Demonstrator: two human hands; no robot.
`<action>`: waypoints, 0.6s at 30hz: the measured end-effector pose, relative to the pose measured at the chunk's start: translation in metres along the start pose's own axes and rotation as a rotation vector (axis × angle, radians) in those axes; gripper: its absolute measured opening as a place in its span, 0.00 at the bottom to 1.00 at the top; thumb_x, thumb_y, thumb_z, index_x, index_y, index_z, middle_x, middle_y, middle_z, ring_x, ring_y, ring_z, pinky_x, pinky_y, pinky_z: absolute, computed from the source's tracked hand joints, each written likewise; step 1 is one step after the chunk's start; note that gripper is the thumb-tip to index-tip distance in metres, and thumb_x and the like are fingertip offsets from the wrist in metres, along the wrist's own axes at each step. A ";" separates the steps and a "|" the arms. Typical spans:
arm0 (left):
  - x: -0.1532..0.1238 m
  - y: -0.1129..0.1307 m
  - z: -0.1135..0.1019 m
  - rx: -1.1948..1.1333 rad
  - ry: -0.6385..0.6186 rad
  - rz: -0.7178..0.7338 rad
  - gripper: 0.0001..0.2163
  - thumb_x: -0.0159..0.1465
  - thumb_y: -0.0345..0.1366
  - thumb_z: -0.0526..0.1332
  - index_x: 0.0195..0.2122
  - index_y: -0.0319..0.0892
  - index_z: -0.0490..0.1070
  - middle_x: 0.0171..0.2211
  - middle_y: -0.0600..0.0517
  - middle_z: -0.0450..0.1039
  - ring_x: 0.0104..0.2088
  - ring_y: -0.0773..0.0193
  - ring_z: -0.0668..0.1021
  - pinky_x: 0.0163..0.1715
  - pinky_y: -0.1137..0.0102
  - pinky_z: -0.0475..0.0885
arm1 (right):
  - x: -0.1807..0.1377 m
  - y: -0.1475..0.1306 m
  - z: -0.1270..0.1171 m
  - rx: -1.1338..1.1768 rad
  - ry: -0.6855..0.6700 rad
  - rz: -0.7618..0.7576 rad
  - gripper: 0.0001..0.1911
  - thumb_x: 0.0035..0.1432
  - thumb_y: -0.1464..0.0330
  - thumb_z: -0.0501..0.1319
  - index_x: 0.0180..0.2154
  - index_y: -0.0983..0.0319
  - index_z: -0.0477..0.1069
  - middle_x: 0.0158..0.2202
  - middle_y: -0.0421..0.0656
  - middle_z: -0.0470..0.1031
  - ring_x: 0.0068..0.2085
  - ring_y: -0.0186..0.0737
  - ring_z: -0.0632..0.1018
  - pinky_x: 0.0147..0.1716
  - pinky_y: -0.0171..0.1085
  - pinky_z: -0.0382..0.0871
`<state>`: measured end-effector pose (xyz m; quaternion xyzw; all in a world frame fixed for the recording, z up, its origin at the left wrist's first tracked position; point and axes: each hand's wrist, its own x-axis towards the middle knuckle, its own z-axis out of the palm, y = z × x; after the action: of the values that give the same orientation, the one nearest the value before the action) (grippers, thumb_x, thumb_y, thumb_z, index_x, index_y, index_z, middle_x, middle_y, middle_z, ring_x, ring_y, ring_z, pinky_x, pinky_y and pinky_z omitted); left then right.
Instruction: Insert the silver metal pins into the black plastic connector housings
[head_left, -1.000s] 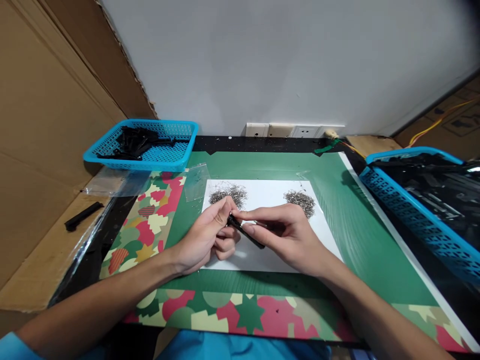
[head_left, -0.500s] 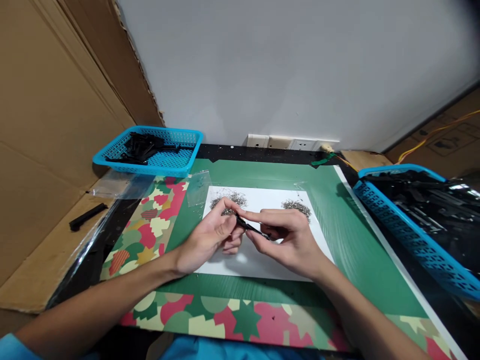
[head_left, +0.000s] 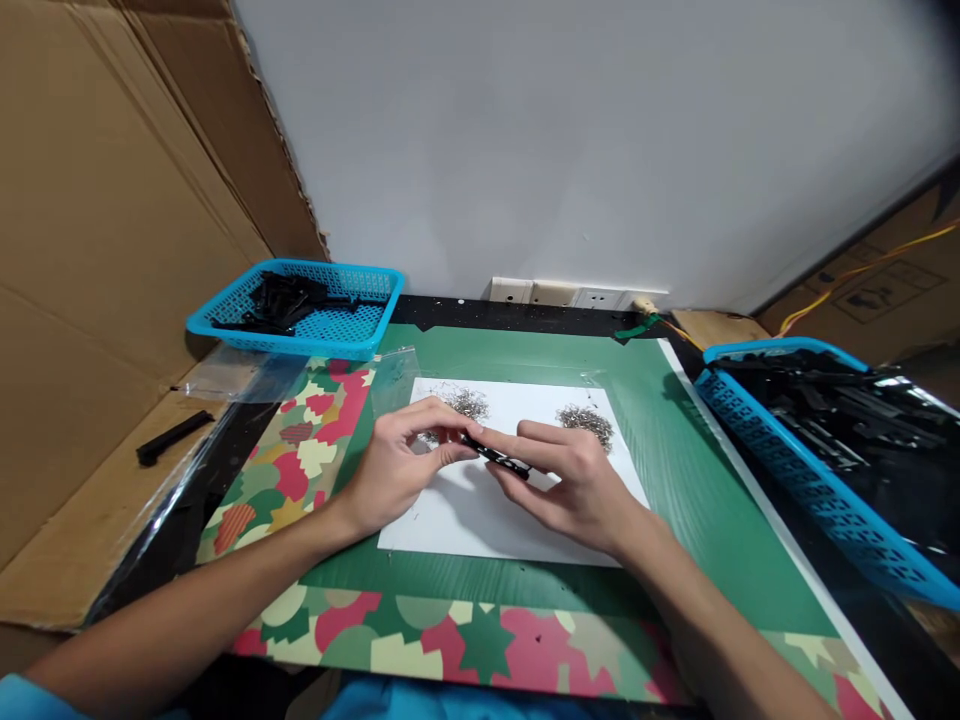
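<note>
Between my two hands, above the white paper (head_left: 480, 525), is a slim black plastic part (head_left: 496, 457) with light gaps along its side. My left hand (head_left: 409, 455) pinches its left end between thumb and fingers. My right hand (head_left: 566, 475) grips the other end, with the index finger along the top and the thumb below. Fingers hide both ends of the part. Beyond my left hand lies a pile of small metal pieces (head_left: 466, 402), partly covered by the fingers. A second pile of small metal pieces (head_left: 586, 425) sits past my right hand.
A blue basket (head_left: 379, 325) with black parts stands at the back left, and a larger blue basket (head_left: 795, 465) full of black parts at the right. One black part (head_left: 174, 437) lies on cardboard at the left. Wall sockets (head_left: 555, 294) line the back edge.
The black part has been turned so its gapped side shows. My left hand's curled fingers have shifted behind the part. Both hands still hold it over the paper; the view has moved slightly.
</note>
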<state>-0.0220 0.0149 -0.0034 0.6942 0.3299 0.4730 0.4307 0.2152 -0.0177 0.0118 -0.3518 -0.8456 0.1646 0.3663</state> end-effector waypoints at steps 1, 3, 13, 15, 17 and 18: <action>0.000 -0.001 0.001 -0.019 0.015 -0.016 0.06 0.63 0.34 0.75 0.41 0.44 0.86 0.38 0.45 0.82 0.41 0.56 0.81 0.42 0.65 0.77 | -0.001 0.000 0.000 -0.044 0.006 -0.018 0.22 0.71 0.70 0.61 0.64 0.59 0.76 0.27 0.36 0.65 0.25 0.31 0.61 0.25 0.32 0.56; -0.001 -0.001 0.002 -0.043 0.035 -0.031 0.07 0.62 0.33 0.75 0.42 0.44 0.87 0.38 0.46 0.82 0.40 0.57 0.81 0.41 0.66 0.77 | -0.001 -0.001 0.001 -0.107 0.015 -0.047 0.22 0.71 0.70 0.60 0.64 0.60 0.75 0.28 0.36 0.65 0.25 0.32 0.61 0.25 0.33 0.56; -0.002 -0.002 0.003 -0.121 0.069 -0.063 0.09 0.61 0.32 0.76 0.43 0.42 0.87 0.42 0.44 0.83 0.43 0.56 0.83 0.41 0.65 0.84 | -0.002 0.001 0.002 -0.102 0.027 -0.021 0.24 0.72 0.68 0.61 0.67 0.58 0.71 0.30 0.37 0.67 0.26 0.33 0.64 0.26 0.34 0.57; -0.002 -0.001 0.003 -0.113 0.068 -0.060 0.08 0.61 0.33 0.76 0.42 0.42 0.87 0.42 0.44 0.83 0.43 0.57 0.83 0.41 0.65 0.84 | -0.003 0.002 0.002 -0.098 0.016 -0.019 0.23 0.72 0.68 0.61 0.66 0.57 0.72 0.30 0.37 0.66 0.26 0.33 0.64 0.26 0.34 0.57; -0.002 0.000 0.003 -0.109 0.063 -0.059 0.08 0.61 0.32 0.76 0.42 0.42 0.87 0.41 0.44 0.82 0.42 0.57 0.83 0.42 0.66 0.83 | -0.002 0.002 0.002 -0.097 0.011 -0.019 0.23 0.72 0.69 0.61 0.65 0.57 0.73 0.29 0.37 0.65 0.26 0.33 0.63 0.26 0.34 0.56; -0.002 0.000 0.003 -0.111 0.060 -0.060 0.08 0.62 0.32 0.75 0.42 0.42 0.87 0.41 0.45 0.82 0.42 0.58 0.83 0.42 0.66 0.83 | -0.002 0.001 0.002 -0.087 0.015 -0.017 0.23 0.71 0.69 0.61 0.65 0.58 0.74 0.29 0.37 0.65 0.26 0.32 0.63 0.26 0.34 0.56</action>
<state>-0.0198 0.0123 -0.0043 0.6448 0.3366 0.4979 0.4723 0.2152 -0.0184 0.0091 -0.3614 -0.8522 0.1217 0.3583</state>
